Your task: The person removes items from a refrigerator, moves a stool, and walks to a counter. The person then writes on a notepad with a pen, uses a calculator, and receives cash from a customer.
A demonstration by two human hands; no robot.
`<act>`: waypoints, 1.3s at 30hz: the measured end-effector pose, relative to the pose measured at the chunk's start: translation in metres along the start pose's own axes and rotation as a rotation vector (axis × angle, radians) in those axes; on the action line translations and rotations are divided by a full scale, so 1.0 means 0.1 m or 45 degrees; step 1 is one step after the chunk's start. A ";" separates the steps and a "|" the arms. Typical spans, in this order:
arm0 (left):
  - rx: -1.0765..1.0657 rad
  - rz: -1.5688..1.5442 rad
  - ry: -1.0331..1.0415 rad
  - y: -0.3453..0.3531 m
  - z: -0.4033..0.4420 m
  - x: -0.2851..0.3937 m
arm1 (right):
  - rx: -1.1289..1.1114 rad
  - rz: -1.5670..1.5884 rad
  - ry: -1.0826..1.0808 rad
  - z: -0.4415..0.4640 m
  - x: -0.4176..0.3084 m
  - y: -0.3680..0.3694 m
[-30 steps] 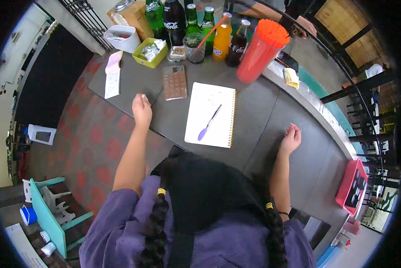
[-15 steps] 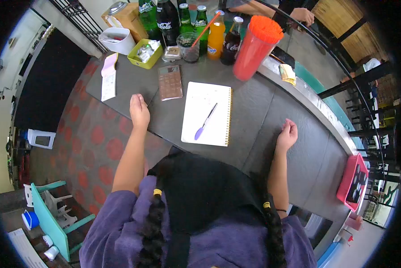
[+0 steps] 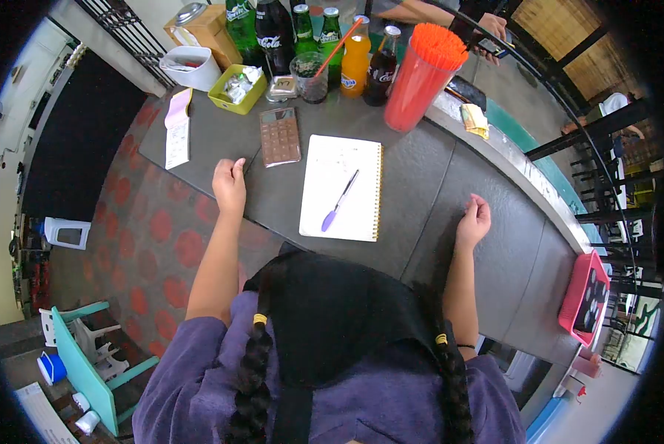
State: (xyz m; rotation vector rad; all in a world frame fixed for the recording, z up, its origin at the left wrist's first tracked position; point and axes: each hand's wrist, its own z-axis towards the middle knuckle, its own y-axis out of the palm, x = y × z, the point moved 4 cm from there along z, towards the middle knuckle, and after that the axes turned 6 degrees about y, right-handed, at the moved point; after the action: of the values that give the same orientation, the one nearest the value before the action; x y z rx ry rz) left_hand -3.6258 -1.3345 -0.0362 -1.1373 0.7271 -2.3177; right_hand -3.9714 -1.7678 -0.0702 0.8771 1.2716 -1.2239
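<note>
My left hand (image 3: 230,186) rests at the near edge of the dark counter, its fingers curled in and the thumb on top, with nothing visible in it. A brown calculator (image 3: 280,138) lies just beyond it. Right of the calculator is an open spiral notebook (image 3: 324,159) with some faint writing. Across its page lies a pen (image 3: 340,200) with a purple grip. On the right side of the counter, my right hand (image 3: 475,220) is loosely closed, apart from the notebook, and no object shows in it.
Along the back stand several soda bottles (image 3: 355,63), a cup with a straw (image 3: 311,78), a red container of straws (image 3: 418,85) and a yellow-green basket (image 3: 237,89). A receipt pad (image 3: 177,137) lies left. A pink tray (image 3: 580,300) sits right. Another person's hand (image 3: 492,29) is beyond the counter.
My left thumb has shifted slightly, and my right hand is nearly still. The other person's hand has turned, and a phone-like object now shows at it. The view has moved slightly.
</note>
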 end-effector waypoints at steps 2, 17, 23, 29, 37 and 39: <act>0.093 -0.057 0.034 0.01 0.01 0.02 | 0.005 -0.024 -0.028 0.01 0.01 0.00; 0.087 -0.406 -0.355 0.16 -0.06 -0.38 | -0.035 -0.056 -0.035 -0.03 -0.06 0.03; 0.197 -0.902 -0.592 0.12 -0.02 -0.44 | -0.037 -0.220 -0.026 0.03 0.03 -0.02; 0.200 -1.118 -0.633 0.09 -0.02 -0.56 | -0.033 -0.193 -0.032 0.03 0.05 -0.03; 0.098 -1.060 -0.570 0.11 0.01 -0.64 | -0.050 -0.132 -0.062 0.01 0.01 0.01; 0.080 -1.010 -0.545 0.13 0.01 -0.63 | -0.049 -0.131 -0.052 0.01 -0.01 0.01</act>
State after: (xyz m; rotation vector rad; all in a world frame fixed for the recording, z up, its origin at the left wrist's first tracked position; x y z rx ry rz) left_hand -3.5880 -1.3068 -0.0798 -2.0771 0.0221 -2.4899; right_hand -3.9703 -1.7685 -0.0693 0.7631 1.3166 -1.2871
